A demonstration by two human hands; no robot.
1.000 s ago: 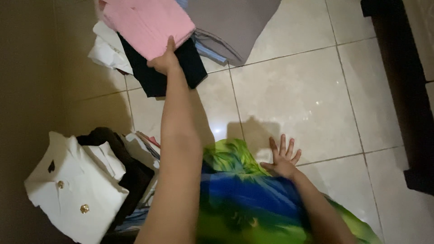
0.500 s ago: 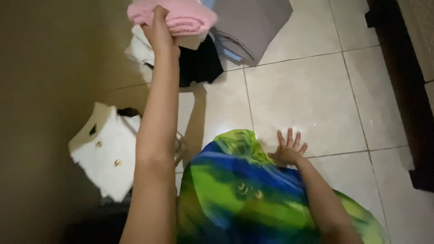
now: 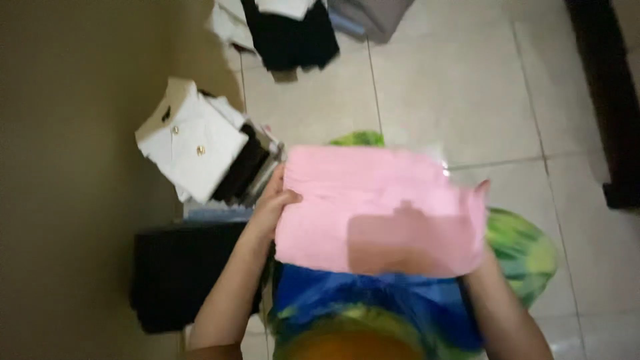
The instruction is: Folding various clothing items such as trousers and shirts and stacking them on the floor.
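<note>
- Tiled floor (image 3: 453,87), pale beige w/ thin grout lines, fills most of what I see on the right & centre; a plain tan wall (image 3: 67,167) runs down the left side.
- Green-blue patterned garment (image 3: 373,313) covers the lap below the hands; a bit of it also shows past the cloth's top edge & on the right.
- Pink folded cloth (image 3: 380,210) is held flat over the lap, between both hands, approx. centre of my view. It's a rough rectangle, long side running left-right. A darker patch sits on its lower middle; can't tell whether that's shadow or blur.
- Black box-like thing (image 3: 180,273) sits on the floor by the wall, just left of the left forearm.
- White folded shirt (image 3: 193,143) w/ small gold buttons lies on top of a stack near the wall, above-left of the cloth; dark & pale folded items are beneath it.
- Black garment (image 3: 293,37) lies at the top edge w/ white pieces on & beside it, well apart from the hands.
- Left hand (image 3: 273,207) grips the cloth's left edge, thumb on top, fingers underneath.
- Right hand (image 3: 479,200) is at the cloth's right edge, mostly hidden behind it; only fingertips show, so I can't tell its grip for sure.
- Hands are apart, one at each end of the cloth.
</note>
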